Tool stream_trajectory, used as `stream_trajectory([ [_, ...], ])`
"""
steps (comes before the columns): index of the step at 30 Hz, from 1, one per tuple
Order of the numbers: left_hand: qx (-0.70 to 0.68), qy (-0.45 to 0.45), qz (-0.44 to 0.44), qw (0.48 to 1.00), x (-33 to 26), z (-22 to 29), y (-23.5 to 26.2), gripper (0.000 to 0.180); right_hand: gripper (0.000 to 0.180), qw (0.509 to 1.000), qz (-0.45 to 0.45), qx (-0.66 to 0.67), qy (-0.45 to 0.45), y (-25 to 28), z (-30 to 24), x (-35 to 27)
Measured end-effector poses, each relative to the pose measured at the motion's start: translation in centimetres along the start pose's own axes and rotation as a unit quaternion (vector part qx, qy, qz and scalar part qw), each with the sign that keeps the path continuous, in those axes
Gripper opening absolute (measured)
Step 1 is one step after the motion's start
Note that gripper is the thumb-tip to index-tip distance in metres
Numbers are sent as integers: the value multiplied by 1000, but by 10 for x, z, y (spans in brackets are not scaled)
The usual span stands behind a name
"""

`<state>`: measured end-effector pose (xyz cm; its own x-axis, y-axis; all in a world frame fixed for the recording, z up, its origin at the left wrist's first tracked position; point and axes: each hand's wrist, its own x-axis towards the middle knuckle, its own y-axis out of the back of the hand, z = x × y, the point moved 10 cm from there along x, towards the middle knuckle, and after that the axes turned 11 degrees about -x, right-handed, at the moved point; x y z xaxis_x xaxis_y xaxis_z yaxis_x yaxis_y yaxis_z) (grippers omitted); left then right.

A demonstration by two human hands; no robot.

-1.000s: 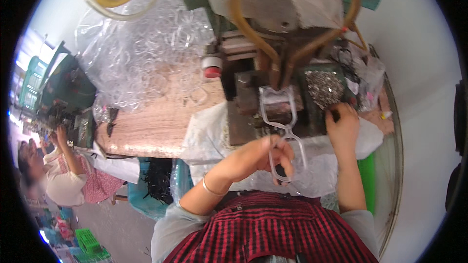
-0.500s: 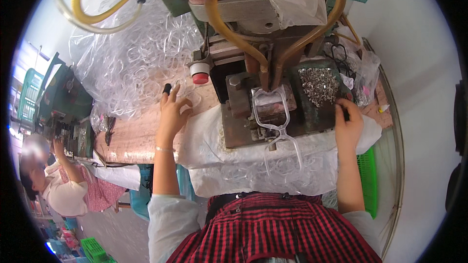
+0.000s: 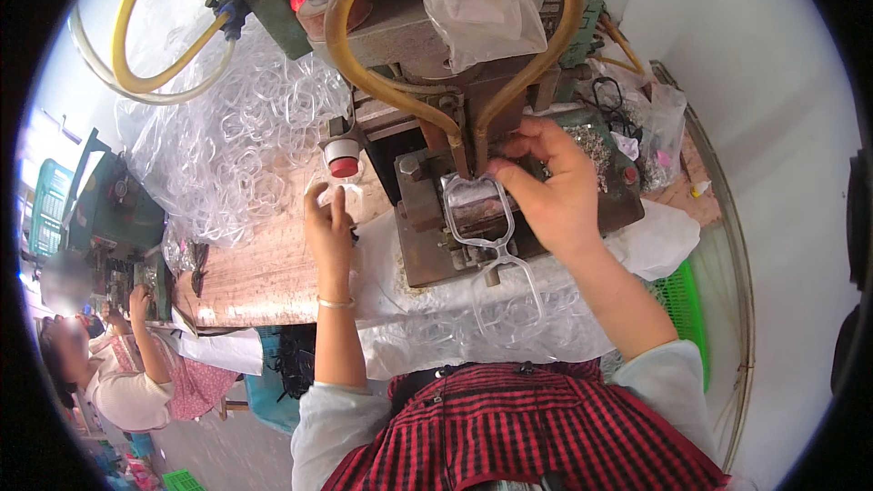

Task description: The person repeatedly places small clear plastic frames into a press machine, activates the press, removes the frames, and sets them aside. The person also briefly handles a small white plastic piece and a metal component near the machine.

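Observation:
A clear plastic eyeglass frame (image 3: 497, 244) rests with its upper rim on the metal block (image 3: 482, 205) of a press, and its lower rim hangs over the front edge. My right hand (image 3: 556, 189) is at that block, thumb and fingers drawn together beside the tips of the two yellow tubes (image 3: 466, 150). Whatever it pinches is too small or hidden to make out. My left hand (image 3: 329, 232) is raised over the table with fingers apart, just below the red push button (image 3: 343, 165), holding nothing visible. Small metal pieces (image 3: 591, 147) lie partly behind my right hand.
Many clear plastic frames are heaped in a bag (image 3: 232, 127) at the back left. More lie in a white cloth (image 3: 427, 332) at the table's front. A green basket (image 3: 682, 305) stands low at right. Another person (image 3: 127, 364) works at a machine on the far left.
My right hand has moved left from the metal pieces to the press block by the tube tips. The left hand has drawn nearer, below the red button. My view has shifted slightly.

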<state>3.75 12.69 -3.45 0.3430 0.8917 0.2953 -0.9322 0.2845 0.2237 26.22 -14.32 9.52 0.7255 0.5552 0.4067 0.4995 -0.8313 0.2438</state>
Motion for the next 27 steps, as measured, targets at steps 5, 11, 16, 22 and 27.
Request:
stream_trajectory([
  [5, -292, 41, -92, 951, -8, 53, -1, 35, 49, 996, 21, 75, -44, -2, 16, -7],
  [11, -93, -406, -29, 909, -68, 281, -6, 52, 54, 974, -31, 205, -88, -19, 4, -6],
  [16, -261, -340, -133, 894, -55, 278, -32, 29, 53, 946, -2, 272, -178, -18, 1, -15],
  [22, -260, -83, -450, 850, -119, 240, -75, 19, 52, 996, -33, -20, 86, -2, -53, -43],
  [27, -490, 321, -453, 672, -142, 182, -99, 19, 37, 987, 102, -123, -6, 54, 40, -54],
])
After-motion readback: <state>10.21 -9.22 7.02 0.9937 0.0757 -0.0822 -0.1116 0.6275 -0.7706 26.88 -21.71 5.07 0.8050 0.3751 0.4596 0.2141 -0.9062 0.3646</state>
